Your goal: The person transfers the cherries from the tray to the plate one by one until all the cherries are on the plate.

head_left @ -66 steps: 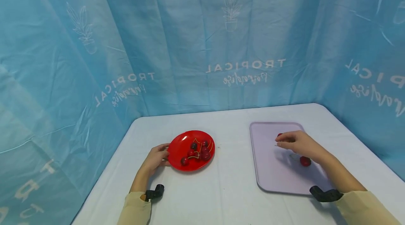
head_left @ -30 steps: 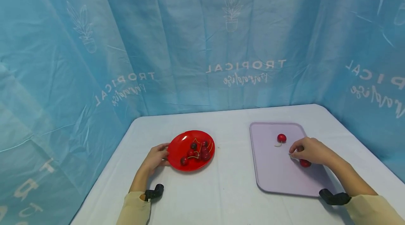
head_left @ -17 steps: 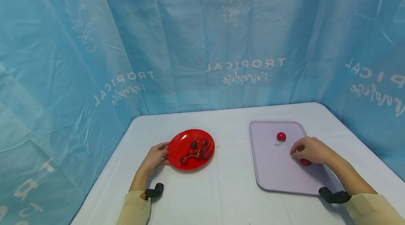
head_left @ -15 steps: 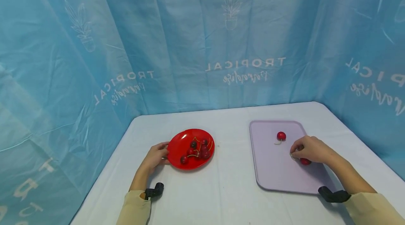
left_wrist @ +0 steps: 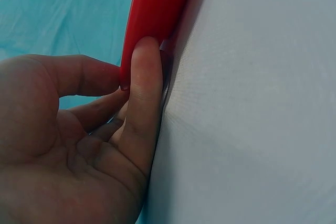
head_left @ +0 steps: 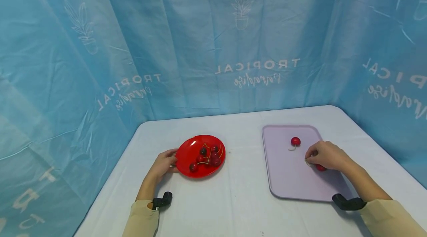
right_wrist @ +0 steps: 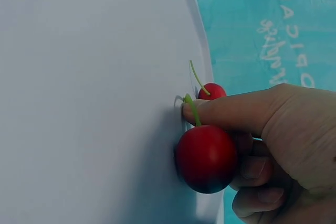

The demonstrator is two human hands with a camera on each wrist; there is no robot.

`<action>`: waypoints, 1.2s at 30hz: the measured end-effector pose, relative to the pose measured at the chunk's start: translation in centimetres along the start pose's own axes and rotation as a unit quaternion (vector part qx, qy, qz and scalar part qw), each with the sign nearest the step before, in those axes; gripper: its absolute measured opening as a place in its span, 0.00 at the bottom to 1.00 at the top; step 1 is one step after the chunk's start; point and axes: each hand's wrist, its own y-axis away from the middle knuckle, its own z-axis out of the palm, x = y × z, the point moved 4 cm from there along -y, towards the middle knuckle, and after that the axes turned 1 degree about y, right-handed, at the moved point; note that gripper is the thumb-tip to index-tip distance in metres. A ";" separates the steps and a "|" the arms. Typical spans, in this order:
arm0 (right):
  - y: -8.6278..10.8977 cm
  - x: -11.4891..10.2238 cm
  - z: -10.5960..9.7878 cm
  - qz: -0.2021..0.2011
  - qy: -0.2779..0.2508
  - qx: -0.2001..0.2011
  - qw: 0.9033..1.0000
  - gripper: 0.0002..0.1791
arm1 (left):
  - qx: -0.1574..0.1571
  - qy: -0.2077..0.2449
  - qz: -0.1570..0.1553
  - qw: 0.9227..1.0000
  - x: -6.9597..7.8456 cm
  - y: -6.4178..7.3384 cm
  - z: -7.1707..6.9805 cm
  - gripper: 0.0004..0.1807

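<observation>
My left hand (head_left: 164,163) grips the left rim of a round red plate (head_left: 186,155); in the left wrist view the thumb lies on the rim and fingers (left_wrist: 144,82) reach under it. Several dark-red cherries with stems, one a cherry (head_left: 193,167) near the front, lie on the plate's right half. Over the lilac tray (head_left: 283,177), my right hand (head_left: 328,155) pinches the stem of a red cherry (right_wrist: 206,158) between thumb and curled fingers. That cherry hangs close to the tray's surface, partly hidden by the hand from above. Farther back on the tray lies another stemmed cherry (head_left: 295,141).
Both plate and tray stand on a white-covered table (head_left: 243,177), with a stretch of cloth between them. Blue printed curtains (head_left: 207,44) enclose the back and sides. A dark wrist camera (head_left: 348,203) sits on the right arm close to the tray's front edge.
Since the oldest frame my right hand has come from beside the far cherry back to the nearer one and its thumb and fingers have closed at its stem. The left hand keeps its place.
</observation>
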 end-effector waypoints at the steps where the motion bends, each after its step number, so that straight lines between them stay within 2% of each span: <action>1: 0.0 0.0 0.0 0.000 -0.001 0.000 1.000 0.04 | 0.000 0.000 0.001 1.000 0.0 0.0 0.0 0.25; 5: 0.0 0.0 -0.2 -0.009 -0.010 0.009 1.000 0.05 | 0.000 -0.001 0.006 1.000 0.1 0.1 0.0 0.25; 12: -0.4 0.1 -0.8 -0.042 -0.043 0.056 0.997 0.07 | -0.002 0.007 0.005 1.000 0.2 0.2 0.0 0.24; 20: -0.1 0.2 -1.1 -0.020 -0.098 0.123 0.987 0.16 | -0.004 0.005 0.004 1.000 0.4 0.3 0.1 0.24; 28: 0.1 -0.5 -1.2 0.017 -0.174 0.117 0.978 0.24 | -0.006 0.006 0.007 1.000 0.3 0.4 0.1 0.25; 36: 0.0 -1.3 -1.1 0.012 -0.240 0.106 0.965 0.23 | -0.005 0.004 -0.002 1.000 0.3 0.2 0.1 0.25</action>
